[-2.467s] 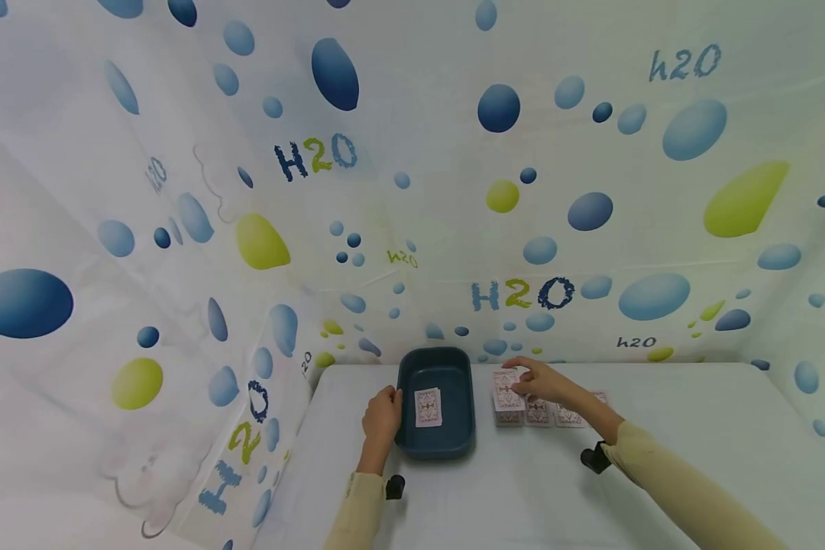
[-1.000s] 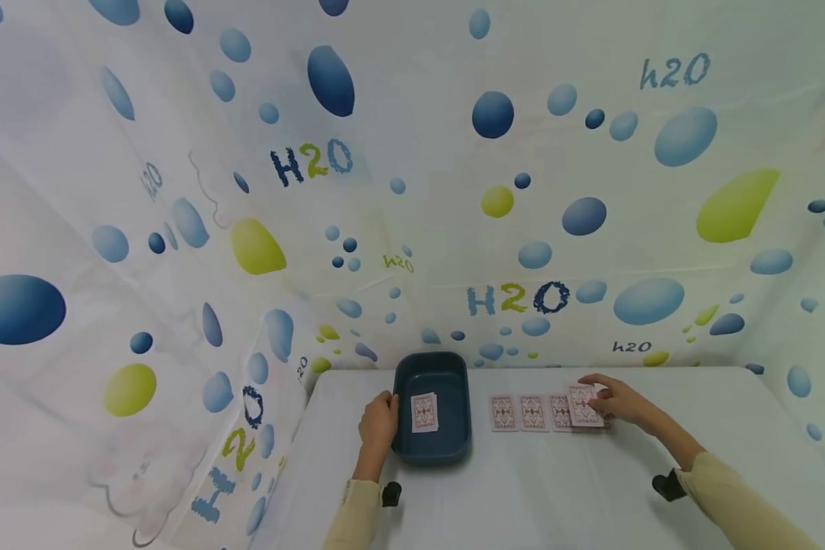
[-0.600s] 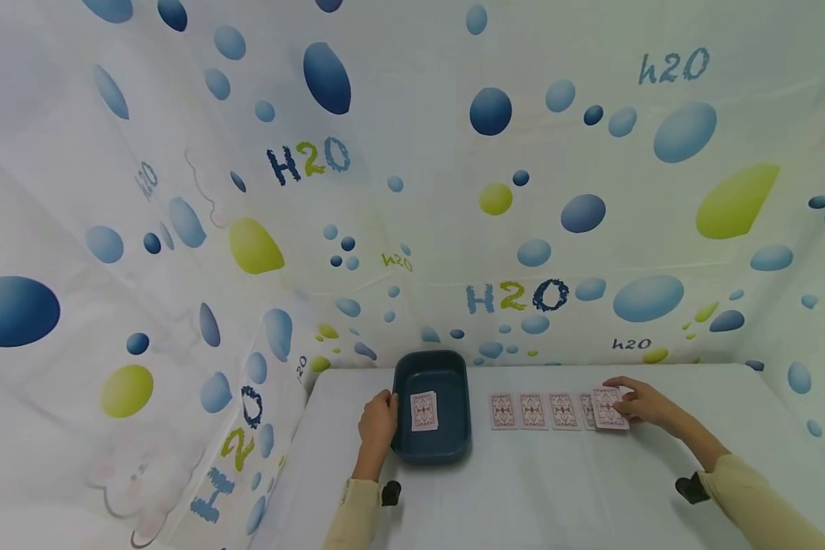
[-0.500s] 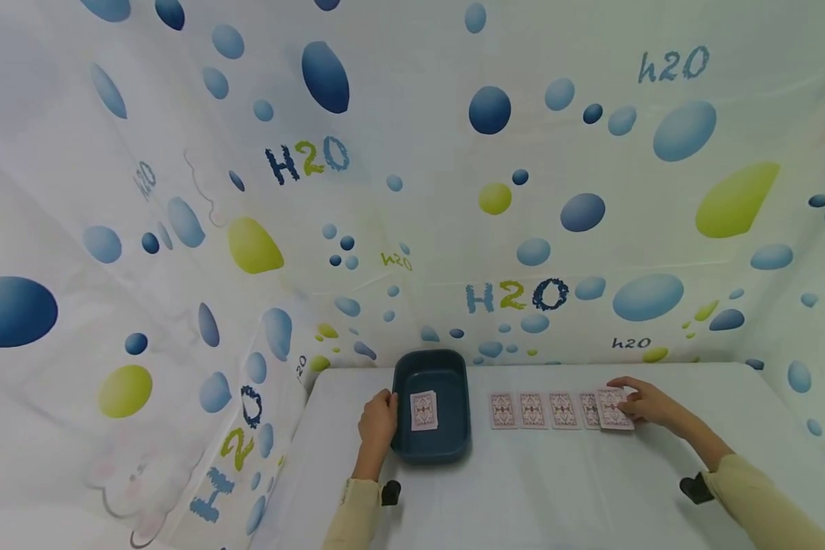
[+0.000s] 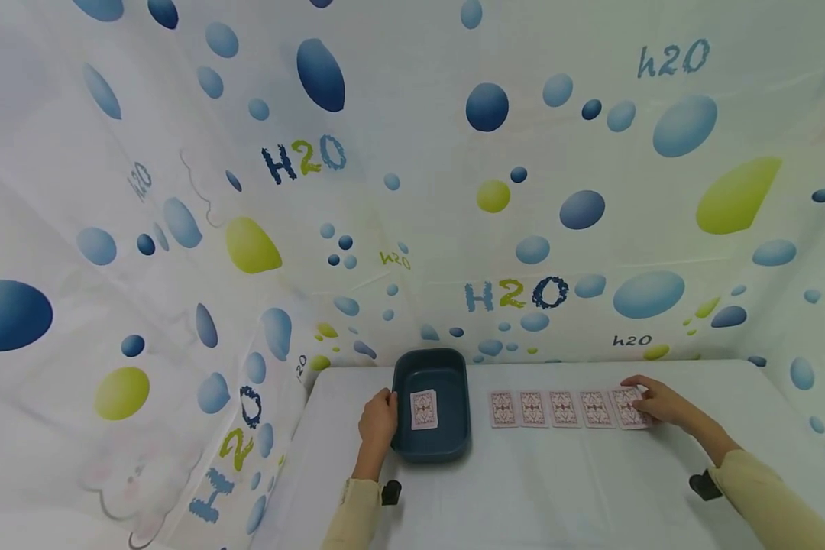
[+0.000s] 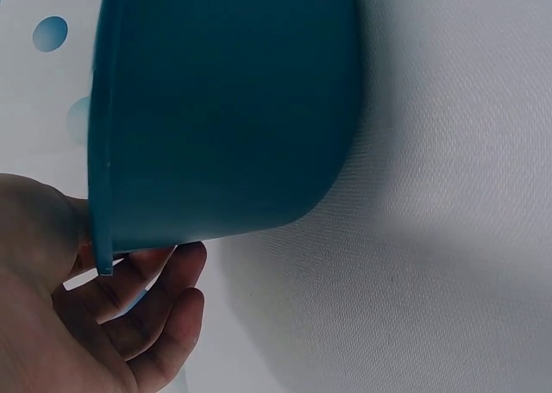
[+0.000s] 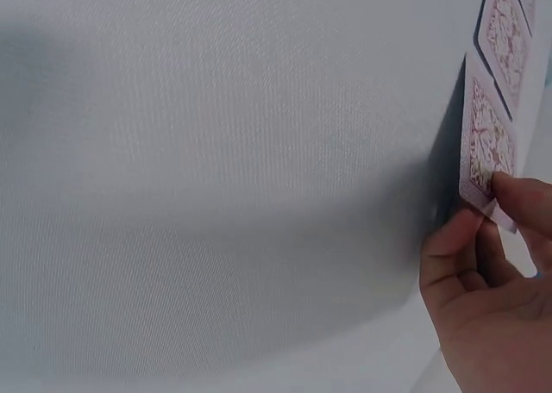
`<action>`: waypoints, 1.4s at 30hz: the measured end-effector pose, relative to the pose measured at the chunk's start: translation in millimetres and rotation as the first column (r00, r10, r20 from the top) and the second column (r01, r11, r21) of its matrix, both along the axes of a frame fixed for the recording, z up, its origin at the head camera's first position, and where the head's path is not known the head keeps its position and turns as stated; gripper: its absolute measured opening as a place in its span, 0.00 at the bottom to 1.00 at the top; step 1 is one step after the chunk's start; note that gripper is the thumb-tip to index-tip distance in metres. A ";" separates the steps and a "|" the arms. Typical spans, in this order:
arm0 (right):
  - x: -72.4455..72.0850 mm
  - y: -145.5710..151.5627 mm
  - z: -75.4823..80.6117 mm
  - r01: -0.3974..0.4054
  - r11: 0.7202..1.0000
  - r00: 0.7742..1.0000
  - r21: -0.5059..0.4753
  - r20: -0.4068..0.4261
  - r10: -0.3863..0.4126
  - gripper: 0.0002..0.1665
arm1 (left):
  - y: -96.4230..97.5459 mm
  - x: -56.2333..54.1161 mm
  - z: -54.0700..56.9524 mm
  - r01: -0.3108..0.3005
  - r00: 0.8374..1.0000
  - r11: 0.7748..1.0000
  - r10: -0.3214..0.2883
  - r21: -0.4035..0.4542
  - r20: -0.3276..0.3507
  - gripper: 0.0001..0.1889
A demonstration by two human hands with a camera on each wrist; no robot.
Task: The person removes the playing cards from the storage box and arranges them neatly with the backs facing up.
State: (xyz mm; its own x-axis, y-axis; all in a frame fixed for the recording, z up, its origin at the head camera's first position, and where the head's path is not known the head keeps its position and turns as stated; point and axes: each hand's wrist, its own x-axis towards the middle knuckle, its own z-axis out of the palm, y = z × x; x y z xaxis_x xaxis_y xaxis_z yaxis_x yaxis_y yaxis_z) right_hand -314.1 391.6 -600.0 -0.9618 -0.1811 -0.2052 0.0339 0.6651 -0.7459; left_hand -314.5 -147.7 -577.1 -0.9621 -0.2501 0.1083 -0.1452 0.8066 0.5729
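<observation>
My left hand point(image 5: 380, 418) grips the left rim of a dark teal plastic basin point(image 5: 447, 451). In the left wrist view, the thumb side is hidden behind the rim and the fingers curl under the basin's wall point(image 6: 224, 117). A small stack of playing cards point(image 5: 424, 410) lies face down inside it. At the right end of a row of face-down cards, my right hand point(image 5: 668, 406) pinches a red-backed playing card point(image 5: 626, 408) by its right side. The right wrist view shows this card point(image 7: 485, 143) tilted, one edge raised off the cloth, between thumb and fingers.
Several face-down cards point(image 5: 564, 410) lie in a row between the basin and my right hand. White cloth point(image 5: 522, 489) covers the table. A patterned curtain point(image 5: 412, 229) rises behind its far edge and at the sides.
My right hand has carried the card rightward from above the row's left end, past the other cards, and lowered it at the right end. The left hand stays on the basin.
</observation>
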 end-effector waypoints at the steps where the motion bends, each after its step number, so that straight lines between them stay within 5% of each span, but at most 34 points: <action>1: -0.7 -0.1 -1.3 -0.004 1.000 1.000 0.016 -0.014 0.004 0.26 | 0.0 0.2 -0.1 0.001 1.000 1.000 -0.001 -0.003 0.001 0.12; 7: -4.5 -1.1 -9.6 0.029 0.990 0.998 0.134 -0.054 -0.022 0.25 | 0.9 0.2 -1.2 0.000 1.000 1.000 0.000 -0.005 0.002 0.12; 15: -5.2 -2.6 -14.3 0.019 0.972 0.977 0.235 -0.209 0.032 0.23 | 1.0 1.4 2.6 0.006 1.000 1.000 -0.006 0.001 -0.020 0.12; 24: -4.8 -4.3 -6.1 0.053 0.965 0.987 0.258 -0.162 -0.011 0.23 | -0.5 1.2 2.2 0.007 1.000 1.000 -0.007 -0.001 -0.005 0.12; 30: 1.7 -12.2 -1.8 0.128 0.945 0.978 0.301 -0.196 -0.070 0.32 | -0.7 -0.5 -1.1 -0.001 1.000 1.000 0.001 0.005 0.015 0.12; 42: 5.1 -50.1 -4.1 0.102 0.927 0.943 0.362 -0.330 0.025 0.55 | -1.0 -3.4 -3.6 0.000 1.000 1.000 -0.001 0.010 0.020 0.12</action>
